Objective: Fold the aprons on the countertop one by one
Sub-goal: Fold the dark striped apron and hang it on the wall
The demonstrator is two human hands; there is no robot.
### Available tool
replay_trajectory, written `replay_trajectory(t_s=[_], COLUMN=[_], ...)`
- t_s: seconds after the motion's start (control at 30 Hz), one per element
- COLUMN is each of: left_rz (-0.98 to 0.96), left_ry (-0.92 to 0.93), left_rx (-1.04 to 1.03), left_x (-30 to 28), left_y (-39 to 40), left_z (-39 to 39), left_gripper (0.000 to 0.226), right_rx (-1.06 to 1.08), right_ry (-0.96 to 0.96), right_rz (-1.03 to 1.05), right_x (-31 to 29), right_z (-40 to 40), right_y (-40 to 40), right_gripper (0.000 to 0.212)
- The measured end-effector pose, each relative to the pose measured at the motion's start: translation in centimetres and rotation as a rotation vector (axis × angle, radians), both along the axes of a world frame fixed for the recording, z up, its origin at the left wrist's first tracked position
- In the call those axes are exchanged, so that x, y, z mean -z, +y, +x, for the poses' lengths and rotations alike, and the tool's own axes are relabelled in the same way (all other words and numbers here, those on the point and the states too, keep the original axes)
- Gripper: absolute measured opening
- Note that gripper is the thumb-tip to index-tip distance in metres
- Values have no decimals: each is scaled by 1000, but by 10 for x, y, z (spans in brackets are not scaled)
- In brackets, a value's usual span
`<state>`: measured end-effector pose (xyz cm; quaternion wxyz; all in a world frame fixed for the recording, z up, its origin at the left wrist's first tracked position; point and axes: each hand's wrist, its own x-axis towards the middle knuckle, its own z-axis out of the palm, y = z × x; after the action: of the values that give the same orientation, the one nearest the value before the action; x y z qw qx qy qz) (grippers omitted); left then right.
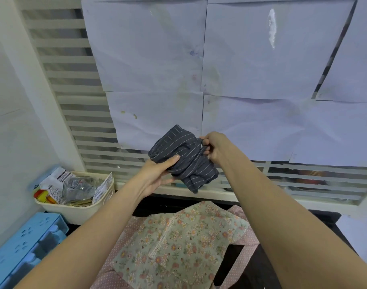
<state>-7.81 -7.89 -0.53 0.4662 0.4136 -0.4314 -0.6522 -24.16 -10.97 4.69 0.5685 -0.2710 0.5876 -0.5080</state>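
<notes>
Both bare arms reach forward over the black countertop (268,265), where a floral apron (174,245) lies spread on a pink dotted apron (247,238) at 6 o'clock. Sheets of white paper (241,59) cover the slatted window (74,97) from 12 to 3 o'clock. At 9 o'clock a cream basket (78,209) holds crumpled packets and clear wrappers; a blue plastic rack (21,247) sits at 8 o'clock. At centre, held in the air, a bundled dark striped apron (184,157) is gripped by the left hand (157,174) from below, thumb on top, while the right hand (213,147) pinches its upper right edge with curled fingers
</notes>
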Motion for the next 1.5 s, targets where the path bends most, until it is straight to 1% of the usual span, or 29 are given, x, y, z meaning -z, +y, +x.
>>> replay_trajectory(t_s=[0.03,0.1,0.13,0.17,0.2,0.27,0.3,0.33,0.4,0.43,0.47,0.53,0.57,0.63,0.7,0.77,0.83,0.93,1.0,1.07,1.1,1.17,1.23,1.3,1.33,1.37,1.4,1.47,1.5], left_rz=[-23,-77,-113,-156,-192,-218,-211,-195,-169,-152,-124,-69,-67,-117,-189,-229,-233,-229,-206,-149,-129,-129,-177,-237,-260,-281,-307,-366,-405], left_ry=[-18,-62,-88,-122,-160,-185,-162,-121,-50,-10,57,211,233,149,68,50,58,74,55,-7,-49,-164,-284,-398,-457,-502,-524,-508,-491], left_rx=[1,21,33,39,43,31,20,4,-51,-92,-133,-174,-167,-137,-130,-153,-175,-172,-130,-59,-37,-57,-69,-19,16,41,46,41,48], left_x=[0,0,1,0,1,2,1,0,-3,-4,-6,-11,-12,-17,-22,-25,-26,-24,-24,-28,-30,-36,-46,-58,-64,-69,-75,-82,-85], left_y=[1,4,5,6,6,7,6,5,1,1,-1,-2,-2,0,4,6,8,9,9,9,7,1,-4,-7,-7,-7,-6,-6,-5], left_z=[1,1,0,-2,-4,-5,-4,-3,-3,-2,-2,0,0,0,-1,-3,-3,-7,-13,-13,-9,3,9,8,6,4,3,5,6], left_gripper=[34,32,33,35,38,44,48,52,49,44,41,39,38,36,32,27,27,33,33,33,36,52,67,75,73,65,56,47,45], right_rx=[0,79,101,140,125,148,96,9,-83,-120,-138,-135,-128,-83,-2,-11,-92,-169,-108,-3,34,61,20,-41,-68,-96,-123,-113,-75], right_ry=[1,-14,-101,-63,28,131,14,-96,-219,-162,-38,256,364,490,524,616,730,809,884,994,1053,1161,1249,1315,1322,1295,1225,981,832], right_rz=[6,23,36,48,9,-16,-33,-115,-179,-235,-287,-390,-409,-393,-376,-380,-381,-387,-386,-412,-438,-505,-568,-648,-692,-739,-770,-780,-737], right_x=[6,9,8,6,9,-1,-6,-9,-10,-7,-7,-2,0,-1,-6,-15,-22,-25,-23,-23,-26,-32,-38,-41,-42,-44,-49,-59,-63], right_z=[-1,-4,-8,-13,-21,-20,-20,-19,-12,-8,-5,-2,-2,-3,-2,0,2,5,4,-2,-6,-14,-20,-20,-20,-19,-19,-19,-19], right_y=[-2,-2,-2,-1,-3,3,5,7,8,9,11,7,6,6,8,9,10,8,6,8,10,9,6,6,7,7,6,0,-3], right_gripper=[35,38,39,39,36,23,19,21,36,42,44,41,37,29,19,22,29,27,24,24,26,30,30,29,28,28,27,27,27])
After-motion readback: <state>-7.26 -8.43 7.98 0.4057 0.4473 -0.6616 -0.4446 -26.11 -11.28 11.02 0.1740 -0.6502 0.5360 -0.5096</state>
